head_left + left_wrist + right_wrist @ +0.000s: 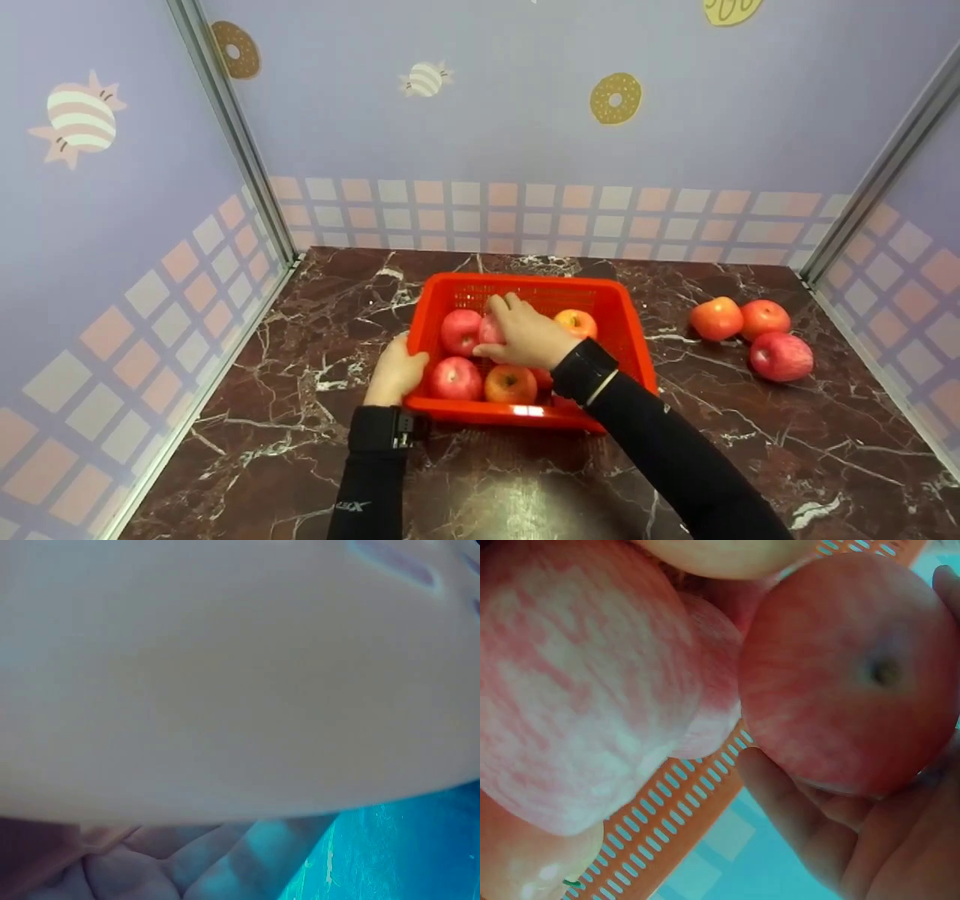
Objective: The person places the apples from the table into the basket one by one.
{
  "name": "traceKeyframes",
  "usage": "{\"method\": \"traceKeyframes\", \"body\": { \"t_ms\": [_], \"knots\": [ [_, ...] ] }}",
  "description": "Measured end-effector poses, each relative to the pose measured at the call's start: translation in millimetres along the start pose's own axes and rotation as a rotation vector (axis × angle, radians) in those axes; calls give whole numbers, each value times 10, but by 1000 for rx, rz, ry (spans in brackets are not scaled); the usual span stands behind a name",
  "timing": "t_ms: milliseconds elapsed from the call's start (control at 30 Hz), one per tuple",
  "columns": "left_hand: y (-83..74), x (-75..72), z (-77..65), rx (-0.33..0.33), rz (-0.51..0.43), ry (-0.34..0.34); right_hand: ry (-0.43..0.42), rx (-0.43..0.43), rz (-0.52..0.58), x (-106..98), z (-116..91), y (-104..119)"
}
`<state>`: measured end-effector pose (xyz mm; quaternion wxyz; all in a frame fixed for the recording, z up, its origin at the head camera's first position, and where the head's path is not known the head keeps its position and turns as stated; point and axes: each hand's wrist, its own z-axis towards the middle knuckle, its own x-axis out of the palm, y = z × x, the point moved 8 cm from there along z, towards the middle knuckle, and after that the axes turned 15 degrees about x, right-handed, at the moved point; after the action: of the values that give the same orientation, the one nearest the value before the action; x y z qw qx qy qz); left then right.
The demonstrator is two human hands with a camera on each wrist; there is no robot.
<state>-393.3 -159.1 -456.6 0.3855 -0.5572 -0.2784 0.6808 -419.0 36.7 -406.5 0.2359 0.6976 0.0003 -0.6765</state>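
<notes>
A red plastic basket (480,410) with slotted walls stands on the table and has several apples in it. My left hand (397,369) grips its left side, thumb over the rim. In the left wrist view the basket's wall (225,690) fills most of the picture, with fingers (187,862) below it. Inside the basket my right hand (531,334) holds a red apple (832,690), fingers and thumb curled round it. Near that hand lie red apples (456,379), a yellowish-red apple (511,385) and another yellowish apple (576,324). The right forearm hides part of the basket's contents.
To the right of the basket, three loose apples (781,356) sit close together on the dark marbled table (712,442). Patterned panels (480,150) enclose the table at the back, left and right.
</notes>
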Motion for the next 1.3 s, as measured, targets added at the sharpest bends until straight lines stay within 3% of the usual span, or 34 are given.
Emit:
{"method": "traceKeyframes", "body": {
  "t_ms": [300,767,1300],
  "knots": [
    [2,4,7,0,-2,4,38,-31,-26,72,8,14],
    [-14,5,-3,8,6,9,233,33,-111,264,-38,-36],
    [-7,11,-3,-9,-3,9,307,38,-185,316,-77,-62]
  ]
}}
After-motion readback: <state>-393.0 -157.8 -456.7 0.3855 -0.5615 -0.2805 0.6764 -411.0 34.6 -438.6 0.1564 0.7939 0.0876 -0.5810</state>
